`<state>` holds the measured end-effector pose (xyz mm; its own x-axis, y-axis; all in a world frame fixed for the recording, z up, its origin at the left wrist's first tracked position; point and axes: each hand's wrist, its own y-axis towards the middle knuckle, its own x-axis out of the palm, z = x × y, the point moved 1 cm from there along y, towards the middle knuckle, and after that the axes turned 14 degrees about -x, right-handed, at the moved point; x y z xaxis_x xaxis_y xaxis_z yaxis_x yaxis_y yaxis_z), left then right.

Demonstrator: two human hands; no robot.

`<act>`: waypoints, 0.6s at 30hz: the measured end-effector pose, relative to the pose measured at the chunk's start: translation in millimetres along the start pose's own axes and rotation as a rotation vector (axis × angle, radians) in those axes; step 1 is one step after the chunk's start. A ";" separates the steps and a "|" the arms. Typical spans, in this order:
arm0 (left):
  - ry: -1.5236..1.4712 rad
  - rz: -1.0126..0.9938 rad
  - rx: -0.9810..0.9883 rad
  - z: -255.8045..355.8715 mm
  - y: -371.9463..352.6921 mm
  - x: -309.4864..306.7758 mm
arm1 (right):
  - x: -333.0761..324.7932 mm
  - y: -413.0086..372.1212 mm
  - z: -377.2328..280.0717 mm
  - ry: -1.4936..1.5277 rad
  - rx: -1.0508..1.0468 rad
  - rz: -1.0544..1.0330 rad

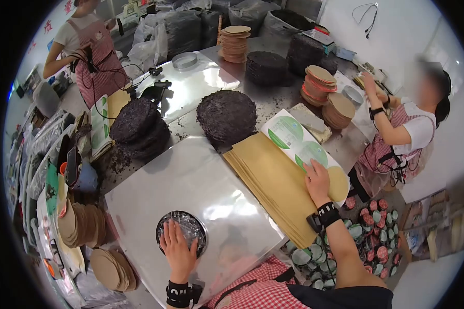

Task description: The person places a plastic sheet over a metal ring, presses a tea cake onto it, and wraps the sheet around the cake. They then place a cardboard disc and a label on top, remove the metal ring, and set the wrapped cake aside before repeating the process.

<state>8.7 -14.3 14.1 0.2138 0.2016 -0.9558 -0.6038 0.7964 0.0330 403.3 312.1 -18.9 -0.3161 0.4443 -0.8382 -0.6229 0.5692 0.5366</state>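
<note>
My left hand (179, 257) lies flat with fingers spread on a round, dark, plastic-wrapped cake (195, 233). A thin ring edge surrounds the cake, which rests on a stack of clear plastic sheets (154, 180). My right hand (318, 181) touches a white label sheet (294, 135) printed with green round labels, its fingers extended over the lower part. Beneath the label sheet is a stack of yellow-brown paper (268, 180). Whether the right fingertips have lifted a label edge cannot be made out.
Dark crumbly round cakes (227, 117) stand beyond the sheets, with another stack (139, 129) at left. Brown paper discs (113, 270) are piled at lower left. Red and green labelled round pieces (366, 242) fill the lower right. Two co-workers (397, 129) stand at the table's sides.
</note>
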 end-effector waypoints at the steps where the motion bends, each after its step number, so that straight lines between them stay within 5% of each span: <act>1: 0.009 0.002 0.000 -0.5 0.2 0.1 | 4.0 -0.4 1.2 0.001 -0.008 -0.004; 6: 0.014 0.014 0.011 -0.8 0.0 0.8 | 5.0 2.0 4.7 0.066 -0.002 0.031; 12: -0.023 0.030 0.019 0.8 -1.9 -2.1 | -10.6 26.8 11.9 0.447 0.357 0.155; 14: -0.009 0.032 0.019 1.3 -2.1 -3.0 | -15.5 46.5 50.1 0.535 0.482 0.108; 17: -0.014 0.031 0.034 6.0 0.8 -5.2 | -79.1 99.4 131.5 0.349 0.538 0.325; 18: -0.014 0.034 0.012 5.0 -1.4 -8.0 | -44.3 82.8 223.7 0.453 0.427 0.559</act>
<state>11.7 -14.2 23.1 0.2043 0.2364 -0.9499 -0.6016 0.7959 0.0686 525.8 494.3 84.4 -0.8116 0.4702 -0.3468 0.0070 0.6014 0.7989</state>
